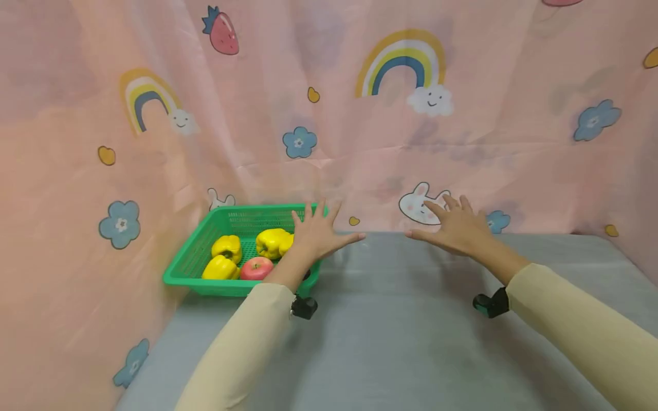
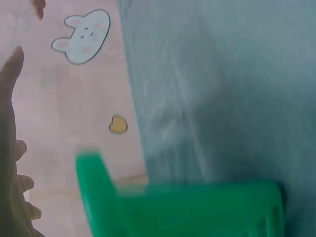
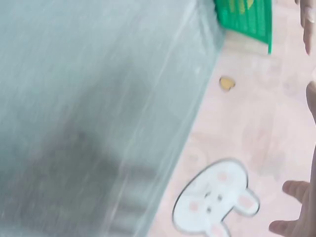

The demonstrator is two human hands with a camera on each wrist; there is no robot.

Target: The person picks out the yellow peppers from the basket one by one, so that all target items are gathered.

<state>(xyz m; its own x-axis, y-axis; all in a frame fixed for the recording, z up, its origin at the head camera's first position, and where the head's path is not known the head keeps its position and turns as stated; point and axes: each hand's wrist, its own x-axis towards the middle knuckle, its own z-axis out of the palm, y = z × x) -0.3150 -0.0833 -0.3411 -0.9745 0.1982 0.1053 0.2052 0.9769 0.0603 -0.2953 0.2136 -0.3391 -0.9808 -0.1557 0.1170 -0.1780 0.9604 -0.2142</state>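
Observation:
My left hand point(image 1: 315, 233) is raised with its fingers spread, overlapping the right side of a green plastic basket point(image 1: 177, 273) in the head view. Several yellow bell peppers point(image 1: 221, 268) and a red apple point(image 1: 256, 268) lie inside the basket; my left hand and forearm hide part of its contents. Over the table's far right half, my right hand point(image 1: 460, 227) is also held up, fingers apart and holding nothing. The two thumbs point toward each other across a gap. In the left wrist view, the basket's rim point(image 2: 197, 192) shows below the left hand point(image 2: 10, 148).
A grey-blue cloth covers the table point(image 1: 390, 342). Behind and to the left hangs a pink curtain point(image 1: 349, 165) printed with rainbows, flowers and rabbits. A small black camera point(image 1: 304, 307) is strapped to the left wrist, another camera point(image 1: 492, 303) to the right.

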